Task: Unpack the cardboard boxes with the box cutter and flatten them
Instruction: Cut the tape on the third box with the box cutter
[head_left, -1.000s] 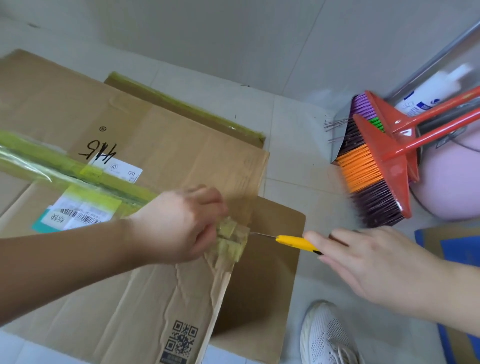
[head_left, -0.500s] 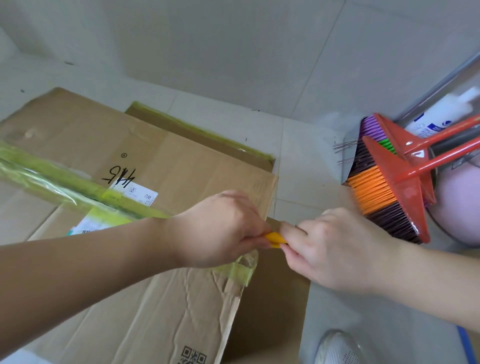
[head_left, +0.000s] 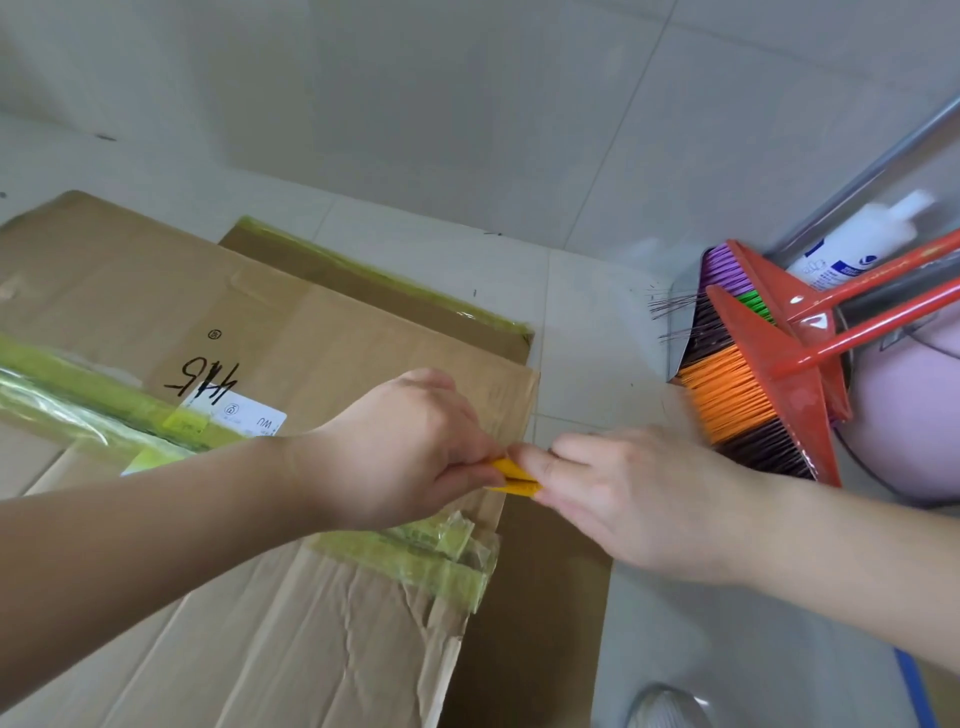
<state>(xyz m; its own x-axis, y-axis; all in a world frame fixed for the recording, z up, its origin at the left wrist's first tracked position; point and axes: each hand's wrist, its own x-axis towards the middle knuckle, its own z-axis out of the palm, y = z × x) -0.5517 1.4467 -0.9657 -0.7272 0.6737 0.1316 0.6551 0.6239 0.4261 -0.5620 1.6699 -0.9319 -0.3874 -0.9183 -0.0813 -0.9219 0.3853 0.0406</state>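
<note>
A flattened cardboard box (head_left: 218, 322) is laid on the tiled floor (head_left: 582, 322), spread beneath and to the left of both hands, with yellow-green tape (head_left: 415, 556) peeled up just below the left hand. A second cardboard sheet (head_left: 374, 286) is seen beyond the hands, partly covered by the first. Two red brooms (head_left: 769, 374) are leaned above the right hand, well apart from it. A white bottle (head_left: 857, 244) is seen behind the brooms. The left hand (head_left: 410, 447) and right hand (head_left: 623, 493) are brought together over the box's right edge; the yellow box cutter (head_left: 514, 475) is pinched between them, fingers of each curled round one end. Its blade is hidden.
</note>
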